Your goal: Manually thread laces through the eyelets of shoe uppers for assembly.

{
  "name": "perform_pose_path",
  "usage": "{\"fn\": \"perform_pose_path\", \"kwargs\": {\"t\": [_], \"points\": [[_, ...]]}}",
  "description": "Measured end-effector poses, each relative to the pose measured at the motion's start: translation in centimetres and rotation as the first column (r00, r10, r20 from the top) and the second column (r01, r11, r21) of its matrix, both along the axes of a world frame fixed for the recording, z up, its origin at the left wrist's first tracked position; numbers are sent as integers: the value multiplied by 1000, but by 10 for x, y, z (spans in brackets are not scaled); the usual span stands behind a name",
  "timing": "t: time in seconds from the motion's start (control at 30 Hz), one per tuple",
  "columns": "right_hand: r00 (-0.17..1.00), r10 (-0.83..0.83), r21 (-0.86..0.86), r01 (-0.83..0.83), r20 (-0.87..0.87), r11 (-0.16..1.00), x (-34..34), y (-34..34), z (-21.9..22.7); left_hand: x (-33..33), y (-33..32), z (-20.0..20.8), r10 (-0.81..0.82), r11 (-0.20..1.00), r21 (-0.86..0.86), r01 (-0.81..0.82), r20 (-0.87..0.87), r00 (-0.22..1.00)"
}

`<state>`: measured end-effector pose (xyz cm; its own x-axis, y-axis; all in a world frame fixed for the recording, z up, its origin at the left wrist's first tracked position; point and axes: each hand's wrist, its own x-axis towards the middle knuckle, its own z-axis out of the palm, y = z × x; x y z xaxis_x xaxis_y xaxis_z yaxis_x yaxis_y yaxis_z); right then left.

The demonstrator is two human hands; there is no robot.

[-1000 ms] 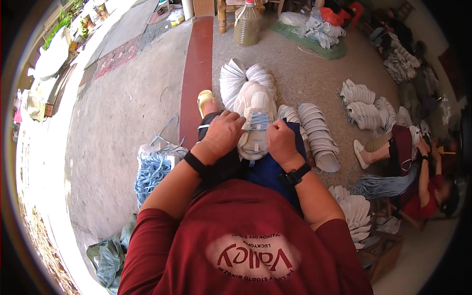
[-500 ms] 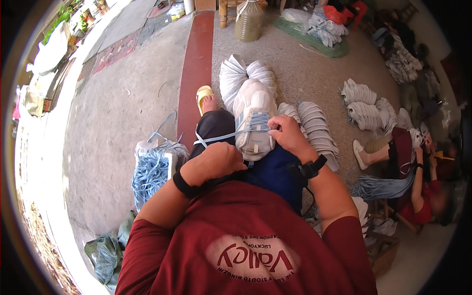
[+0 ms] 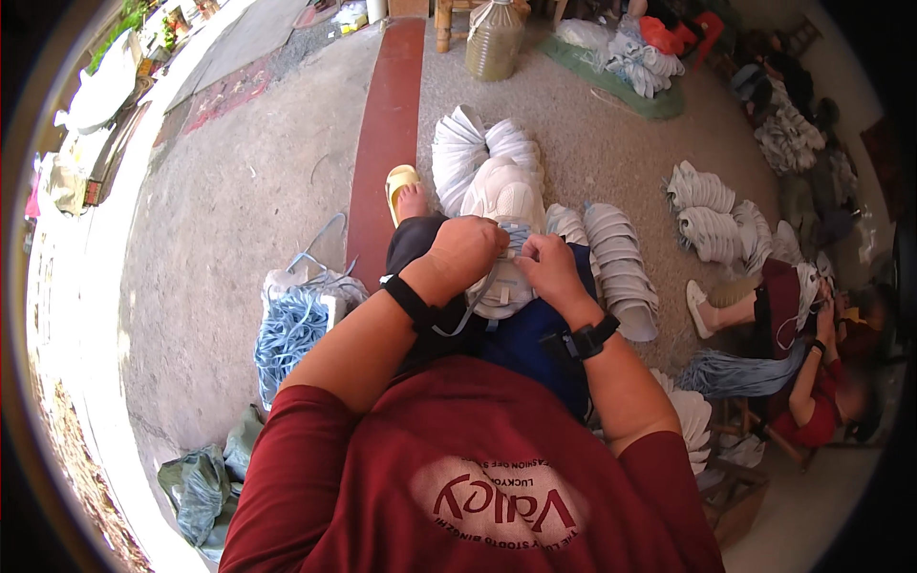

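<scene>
A white shoe upper (image 3: 502,187) lies across my lap with its toe pointing away from me. Light blue shoelace (image 3: 517,232) crosses its front in several rows. Over the lacing, my left hand (image 3: 466,252) is closed in a pinch on the lace, and a loose length of it hangs in a curve below that hand. Close beside it, my right hand (image 3: 552,269) pinches at the right eyelet edge of the shoe upper. The fingertips of both hands nearly meet, and the exact grip of the right one is partly hidden.
To my left stands a white box (image 3: 336,310) heaped with blue shoelaces (image 3: 291,334). Nested shoe uppers (image 3: 619,263) are stacked right of my knees, more beyond my lap. A co-worker (image 3: 812,401) sits at the right. A large plastic jug (image 3: 494,40) stands ahead.
My left hand has moved up and right from beside my thigh to the shoe's lacing. The lace stretched out leftward now hangs slack. My right hand stays at the right eyelets.
</scene>
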<state>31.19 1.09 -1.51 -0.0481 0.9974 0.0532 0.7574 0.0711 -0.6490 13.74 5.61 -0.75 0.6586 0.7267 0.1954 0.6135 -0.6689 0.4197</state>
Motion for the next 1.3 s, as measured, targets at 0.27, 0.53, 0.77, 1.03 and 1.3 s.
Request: {"fn": "perform_pose_path", "kwargs": {"t": [0.27, 0.53, 0.77, 1.03, 1.3], "points": [[999, 11, 11, -10, -48, 1000, 2, 0, -1, 5, 8, 16, -167, 981, 63, 184, -216, 962], [977, -27, -53, 16, -212, 998, 4, 7, -3, 8, 6, 6, -171, 945, 264, 192, -100, 980], [955, 76, 252, -151, 287, 956, -1, 1, 4, 2, 14, -2, -346, 884, 314, 346, -58, 936], [973, 231, 123, -231, 20, 965, 21, 5, 1, -19, -10, 1, -337, 909, 212, 358, -128, 933], [936, 77, -59, -104, -343, 993, 12, 1, 5, -24, -28, -4, -239, 971, 27, 238, 43, 970]]}}
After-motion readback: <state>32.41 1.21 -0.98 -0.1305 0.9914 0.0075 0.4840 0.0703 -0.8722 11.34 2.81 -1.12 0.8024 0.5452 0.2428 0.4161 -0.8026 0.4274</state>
